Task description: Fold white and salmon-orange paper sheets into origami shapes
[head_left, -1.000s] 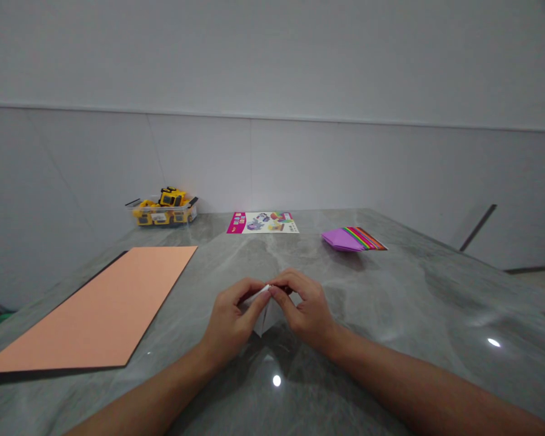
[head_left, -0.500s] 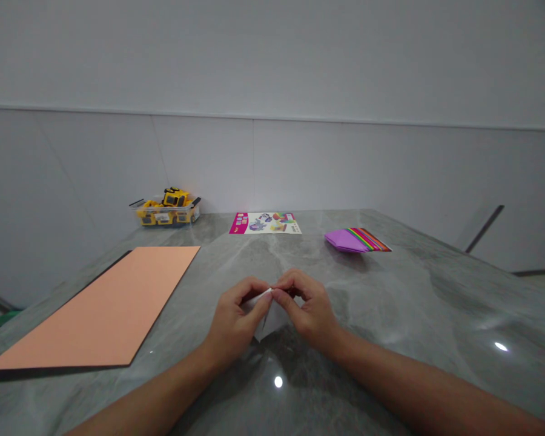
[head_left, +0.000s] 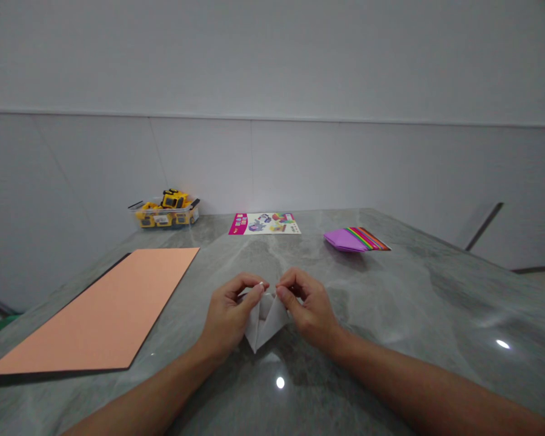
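A small piece of folded white paper is held between both hands, low over the middle of the table. Its near end comes to a point, and a V-shaped opening shows at its upper edge. My left hand pinches the left corner between thumb and fingers. On the other side, my right hand pinches the right corner. The fingertips of the two hands are a little apart. Part of the paper is hidden behind the fingers.
An orange board lies on the grey marble-patterned table at left. Along the back are a clear box of yellow toy vehicles and a printed booklet. A purple packet of coloured paper lies at right.
Both hands' fingertips have drawn apart, and the upper edge of the white paper has spread into a V. More of the paper's pointed near end shows.
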A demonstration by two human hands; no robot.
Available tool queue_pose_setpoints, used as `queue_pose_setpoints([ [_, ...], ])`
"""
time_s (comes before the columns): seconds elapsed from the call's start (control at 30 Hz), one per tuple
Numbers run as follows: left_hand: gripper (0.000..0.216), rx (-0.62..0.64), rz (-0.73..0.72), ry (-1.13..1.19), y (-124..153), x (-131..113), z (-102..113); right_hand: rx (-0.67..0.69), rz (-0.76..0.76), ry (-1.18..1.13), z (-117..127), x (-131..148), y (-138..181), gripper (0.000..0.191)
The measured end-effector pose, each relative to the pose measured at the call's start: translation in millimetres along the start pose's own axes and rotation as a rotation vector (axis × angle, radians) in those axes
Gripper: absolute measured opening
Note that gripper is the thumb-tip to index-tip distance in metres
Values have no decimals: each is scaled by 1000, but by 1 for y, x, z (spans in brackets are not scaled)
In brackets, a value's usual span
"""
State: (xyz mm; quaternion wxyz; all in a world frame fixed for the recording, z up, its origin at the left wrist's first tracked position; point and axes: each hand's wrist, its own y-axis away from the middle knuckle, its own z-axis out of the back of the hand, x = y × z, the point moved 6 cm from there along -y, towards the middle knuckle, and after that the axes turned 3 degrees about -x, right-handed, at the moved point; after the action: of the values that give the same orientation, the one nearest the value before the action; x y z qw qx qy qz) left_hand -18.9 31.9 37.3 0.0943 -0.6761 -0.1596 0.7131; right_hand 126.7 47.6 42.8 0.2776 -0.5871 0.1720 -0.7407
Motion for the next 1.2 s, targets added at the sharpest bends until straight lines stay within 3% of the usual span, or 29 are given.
queue_pose_setpoints([
  [0.2,15,-145,111,174,-5,11,12,-18,-100,-106,3,-14,-2,12],
  [0.3,16,-176,151,238,-8,15,17,57,-119,-177,0,-13,-2,14],
  [0.43,16,-116,158,261,-8,15,15,188,-74,-148,-5,-4,1,12],
  [0.53,16,-46,168,295,-7,15,10,263,-32,-111,-9,1,2,25],
  [0.63,17,-24,158,295,-6,12,9,293,-65,-53,-11,-2,2,24],
  [0.87,17,-80,184,355,-9,11,16,205,-226,-110,-8,-17,0,14],
  [1.03,18,-185,240,479,-16,18,24,110,-357,-258,-6,-31,-3,18],
  [1.2,16,-317,236,548,-19,24,32,-3,-333,-226,3,-35,-5,17],
])
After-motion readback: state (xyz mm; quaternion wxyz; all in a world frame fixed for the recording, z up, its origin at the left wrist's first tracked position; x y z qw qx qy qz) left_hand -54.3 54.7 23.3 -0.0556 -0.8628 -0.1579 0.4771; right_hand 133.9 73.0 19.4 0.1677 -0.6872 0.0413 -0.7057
